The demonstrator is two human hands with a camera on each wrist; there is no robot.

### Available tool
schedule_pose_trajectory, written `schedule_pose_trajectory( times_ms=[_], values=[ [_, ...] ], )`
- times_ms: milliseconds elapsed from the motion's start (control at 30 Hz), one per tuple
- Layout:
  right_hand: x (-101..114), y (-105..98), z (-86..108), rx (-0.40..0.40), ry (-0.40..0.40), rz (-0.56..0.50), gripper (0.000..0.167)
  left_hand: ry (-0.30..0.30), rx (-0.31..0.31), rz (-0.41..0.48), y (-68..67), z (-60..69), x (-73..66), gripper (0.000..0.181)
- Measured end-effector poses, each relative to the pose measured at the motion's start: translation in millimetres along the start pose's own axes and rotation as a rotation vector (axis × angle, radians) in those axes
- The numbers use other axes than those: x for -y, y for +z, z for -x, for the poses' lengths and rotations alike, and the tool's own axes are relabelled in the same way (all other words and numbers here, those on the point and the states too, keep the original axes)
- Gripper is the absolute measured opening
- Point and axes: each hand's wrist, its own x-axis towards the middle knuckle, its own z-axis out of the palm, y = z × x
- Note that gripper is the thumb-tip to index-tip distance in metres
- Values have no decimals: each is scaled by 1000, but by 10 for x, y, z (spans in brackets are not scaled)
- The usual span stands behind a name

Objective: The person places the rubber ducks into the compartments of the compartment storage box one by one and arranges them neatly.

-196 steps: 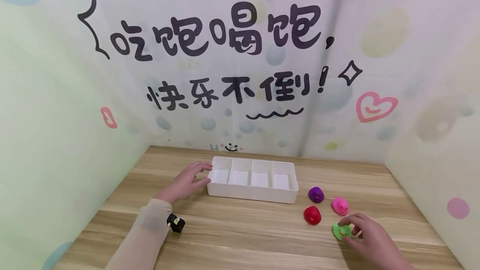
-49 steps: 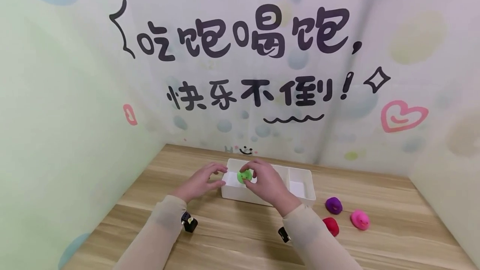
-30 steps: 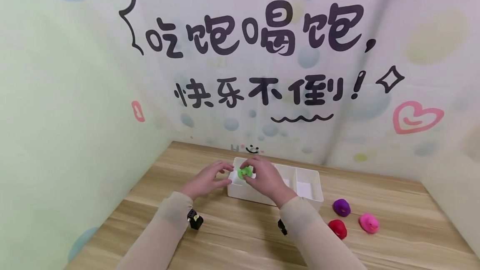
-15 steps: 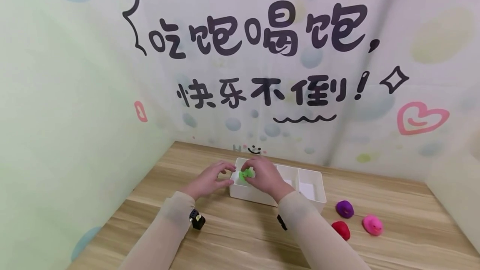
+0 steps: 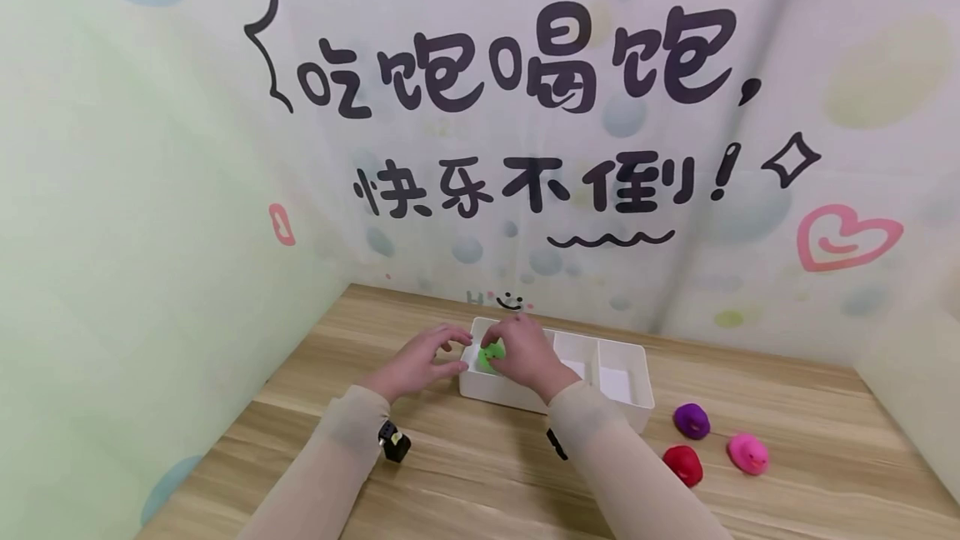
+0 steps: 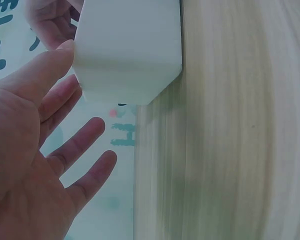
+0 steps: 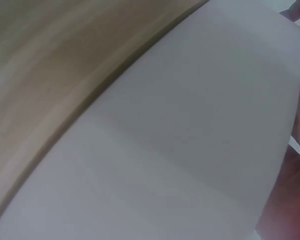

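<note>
My right hand (image 5: pixel 528 357) pinches a green rubber duck (image 5: pixel 491 354) between thumb and fingers, low in the leftmost compartment of a white four-part box (image 5: pixel 498 390). At the box's left end, the thumb and fingers of my left hand (image 5: pixel 420 363) are spread and touch its rim. The left wrist view has this left hand (image 6: pixel 20 145) against the end of the box (image 6: pixel 127 55), two fingers free below it. The box's long wall (image 7: pixel 190 125) fills most of the right wrist view, with part of my right hand (image 7: pixel 290 200) at the edge. The duck's underside is hidden.
To the right of the box, a purple duck (image 5: pixel 692 421), a red duck (image 5: pixel 683 465) and a pink duck (image 5: pixel 748 453) lie on the wooden table (image 5: pixel 795 415). The red one is beside my right sleeve. A printed cloth wall (image 5: pixel 465 273) stands behind the box.
Since the earliest frame, my right hand has taken the green duck from the table at the right and brought it left into the box. In the last half second both hands have barely moved.
</note>
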Motion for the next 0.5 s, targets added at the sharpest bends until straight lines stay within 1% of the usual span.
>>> schedule_pose_trajectory(
  times_ms=[133, 333, 500],
  values=[
    [24, 4, 0, 26, 25, 0, 20, 4, 7, 8, -9, -2, -4, 42],
    [46, 18, -4, 70, 66, 2, 15, 4, 14, 12, -7, 4, -14, 42],
    [46, 36, -30, 83, 83, -3, 14, 12, 11, 11, -20, 6, -30, 41]
  ],
)
